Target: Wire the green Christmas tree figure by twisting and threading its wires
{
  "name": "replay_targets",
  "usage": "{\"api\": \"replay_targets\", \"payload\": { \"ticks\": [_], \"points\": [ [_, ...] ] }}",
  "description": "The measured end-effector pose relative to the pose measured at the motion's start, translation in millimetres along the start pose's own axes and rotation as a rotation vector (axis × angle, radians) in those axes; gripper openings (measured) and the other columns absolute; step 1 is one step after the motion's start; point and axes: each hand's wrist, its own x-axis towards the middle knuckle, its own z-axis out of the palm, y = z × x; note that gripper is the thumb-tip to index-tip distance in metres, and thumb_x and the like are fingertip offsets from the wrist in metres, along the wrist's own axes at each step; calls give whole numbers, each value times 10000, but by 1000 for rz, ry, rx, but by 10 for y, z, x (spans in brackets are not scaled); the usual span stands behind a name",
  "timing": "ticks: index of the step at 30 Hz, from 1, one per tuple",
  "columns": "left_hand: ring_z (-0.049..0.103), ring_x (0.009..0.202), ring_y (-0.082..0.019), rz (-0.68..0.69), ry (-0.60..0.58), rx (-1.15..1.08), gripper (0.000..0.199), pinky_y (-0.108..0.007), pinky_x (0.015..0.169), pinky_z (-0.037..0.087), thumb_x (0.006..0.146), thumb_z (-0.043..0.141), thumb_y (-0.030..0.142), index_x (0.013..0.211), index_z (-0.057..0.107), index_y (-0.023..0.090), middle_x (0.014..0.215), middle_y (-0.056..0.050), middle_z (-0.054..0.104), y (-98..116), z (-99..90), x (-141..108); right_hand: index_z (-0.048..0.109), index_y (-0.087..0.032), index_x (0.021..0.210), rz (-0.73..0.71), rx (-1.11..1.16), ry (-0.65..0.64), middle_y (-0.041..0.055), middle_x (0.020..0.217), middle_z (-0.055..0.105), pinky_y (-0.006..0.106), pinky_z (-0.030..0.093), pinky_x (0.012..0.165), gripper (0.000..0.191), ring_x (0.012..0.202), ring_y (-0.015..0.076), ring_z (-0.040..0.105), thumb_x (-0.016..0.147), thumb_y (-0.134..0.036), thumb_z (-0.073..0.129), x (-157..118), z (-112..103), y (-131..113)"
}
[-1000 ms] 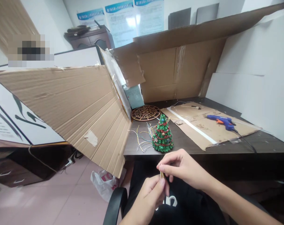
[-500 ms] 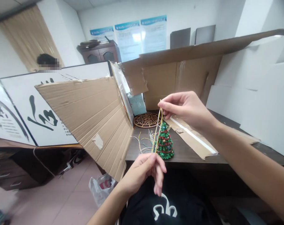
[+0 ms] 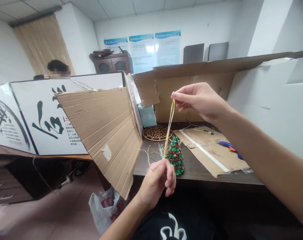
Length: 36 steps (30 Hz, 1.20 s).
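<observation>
Right hand [image 3: 201, 101] has risen from beside the left hand [image 3: 155, 181] to higher than the green tree [image 3: 176, 160]. I read both hands' fingers [image 3: 183, 97] clamped on yellow-and-white wires [image 3: 169, 123], stretched before the tree's left edge.

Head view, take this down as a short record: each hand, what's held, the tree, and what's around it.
Left hand: pinching the lower part of the wires
Right hand: raised above the left, pinching their top
Wires: yellow and white, stretched nearly straight
Tree: green, upright near the desk's front edge
Behind tree: round openwork disc
On cardboard: glue gun, partly hidden by right forearm
</observation>
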Motion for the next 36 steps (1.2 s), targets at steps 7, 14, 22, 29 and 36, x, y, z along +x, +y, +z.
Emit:
{"api": "replay_targets", "payload": {
  "ticks": [7, 14, 22, 29, 36],
  "points": [
    [421, 452, -74, 18, 306, 674, 451, -128, 428, 288, 1109, 504, 463, 892, 682, 111, 564, 2, 508, 70, 31, -39, 755, -116, 818, -8, -14, -29, 63, 743, 672, 179, 576, 591, 202, 665, 95, 633, 820, -313, 800, 7, -32, 28],
    [560, 496, -111, -63, 178, 475, 381, -114, 398, 354, 1081, 542, 431, 1134, 734, 107, 743, -86, 664, 124, 83, -35, 753, -109, 828, -2, -64, -33, 60, 739, 668, 174, 572, 571, 217, 651, 91, 630, 817, -321, 800, 42, -12, 134],
    [662, 651, -151, -115, 3, 271, 349, -96, 447, 464, 1093, 545, 362, 1345, 641, 140, 981, -159, 692, 207, 153, -102, 760, -109, 830, 26, -103, -54, 59, 714, 675, 197, 584, 567, 278, 608, 88, 617, 786, -376, 824, 102, 54, 296],
    [661, 670, -163, -161, -11, 252, 383, -117, 441, 456, 1075, 575, 375, 1380, 611, 146, 1014, -155, 689, 180, 168, -110, 768, -111, 843, 28, -113, -60, 63, 737, 688, 201, 593, 577, 290, 597, 86, 622, 786, -390, 824, 56, 67, 306],
    [294, 1450, -320, -68, 142, 924, 502, -487, 1250, 162, 1085, 489, 531, 1445, 576, 193, 1567, -114, 356, 202, -69, -206, 769, -120, 832, 88, -137, -415, 60, 701, 685, 207, 545, 544, 276, 599, 112, 624, 770, -380, 836, -350, 109, 87]
  ]
}}
